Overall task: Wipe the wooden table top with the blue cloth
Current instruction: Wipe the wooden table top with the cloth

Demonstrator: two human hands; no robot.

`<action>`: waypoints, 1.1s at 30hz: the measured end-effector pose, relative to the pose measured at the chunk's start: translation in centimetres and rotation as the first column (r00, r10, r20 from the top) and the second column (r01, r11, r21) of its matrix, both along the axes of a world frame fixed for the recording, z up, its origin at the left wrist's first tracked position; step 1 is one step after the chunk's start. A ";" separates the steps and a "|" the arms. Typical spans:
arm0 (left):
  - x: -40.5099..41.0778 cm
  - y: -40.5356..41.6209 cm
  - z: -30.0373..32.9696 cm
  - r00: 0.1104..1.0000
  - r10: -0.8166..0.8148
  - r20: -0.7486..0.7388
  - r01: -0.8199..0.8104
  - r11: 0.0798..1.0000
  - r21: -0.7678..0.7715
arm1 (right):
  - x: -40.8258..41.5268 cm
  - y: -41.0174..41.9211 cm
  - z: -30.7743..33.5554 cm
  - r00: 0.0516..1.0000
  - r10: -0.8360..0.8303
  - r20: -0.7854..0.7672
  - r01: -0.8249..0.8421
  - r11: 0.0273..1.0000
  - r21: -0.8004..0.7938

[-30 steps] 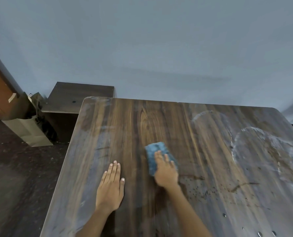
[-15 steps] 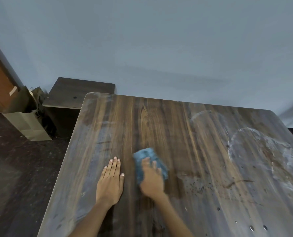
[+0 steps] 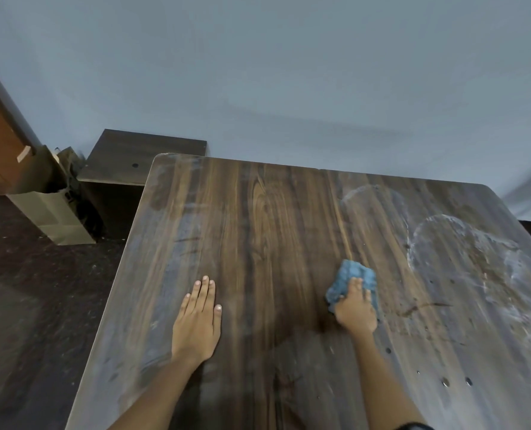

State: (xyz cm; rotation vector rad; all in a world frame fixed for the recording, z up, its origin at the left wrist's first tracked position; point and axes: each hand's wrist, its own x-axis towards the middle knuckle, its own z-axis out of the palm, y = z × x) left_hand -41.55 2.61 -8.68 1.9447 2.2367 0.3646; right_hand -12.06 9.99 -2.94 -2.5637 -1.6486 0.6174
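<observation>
We saw the right hand (image 3: 356,308) pressing the blue cloth (image 3: 349,282) flat on the table (image 3: 258,228), fingers spread over the bunched cloth and holding it down. Against half a second earlier, the cloth had swept rightward from just beside the left hand (image 3: 197,318) to well apart from it, toward the dirty half. The left hand was unchanged: open, palm flat on the wood, holding nothing, bracing. The middle strip looked darker and cleaner to us; the white chalky residue (image 3: 462,252) at far right, the dark smear (image 3: 425,307) just right of the cloth and the droplets (image 3: 444,381) near the front edge were untouched. We judged the wipe mid-stroke, with the right side and the dusty left edge left to do.
</observation>
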 end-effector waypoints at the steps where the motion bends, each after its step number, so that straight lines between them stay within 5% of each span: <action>1: 0.1 -0.5 0.0 1.000 0.000 0.003 0.000 1.000 -0.003 | 0.9 -0.1 0.1 0.999 -0.048 0.016 0.048 0.999 -0.005; 6: 0.8 -2.7 0.3 0.999 0.031 0.042 -0.031 0.999 -0.019 | -2.7 -1.5 0.8 0.994 -0.075 0.079 0.077 0.997 -0.026; 9: 1.3 -3.9 0.5 0.996 0.064 0.056 -0.061 0.997 -0.043 | -9.6 -5.5 0.4 0.956 0.291 0.020 -0.292 0.953 0.083; 11: 1.7 -4.8 0.6 0.995 0.087 0.056 -0.084 0.995 -0.057 | -13.7 -9.7 0.0 0.830 0.558 0.016 -0.552 0.815 0.177; 14: 2.1 -6.4 0.6 0.991 0.121 0.057 -0.118 0.991 -0.065 | -15.1 -12.4 -0.5 0.617 0.784 -0.069 -0.778 0.621 0.090; 16: 2.5 -7.6 0.5 0.985 0.156 0.069 -0.152 0.986 -0.068 | -12.9 -11.4 -0.5 0.633 0.774 -0.004 -0.771 0.631 0.093; 21: 4.0 -10.1 0.3 0.979 0.195 0.062 -0.189 0.978 -0.093 | -3.1 -9.0 0.6 0.929 0.369 -0.006 -0.367 0.927 0.081; 27: 5.9 -12.7 0.4 0.968 0.237 0.078 -0.228 0.968 -0.102 | 1.6 -9.4 0.0 0.982 0.186 0.028 -0.185 0.982 -0.021; 30: 6.4 -13.7 0.4 0.968 0.241 0.073 -0.231 0.965 -0.128 | -2.9 -11.7 -0.1 0.938 0.346 0.025 -0.346 0.938 0.001; 33: 6.7 -14.2 0.6 0.964 0.252 0.078 -0.241 0.962 -0.129 | -8.4 -16.8 -0.2 0.716 0.696 -0.055 -0.692 0.718 0.074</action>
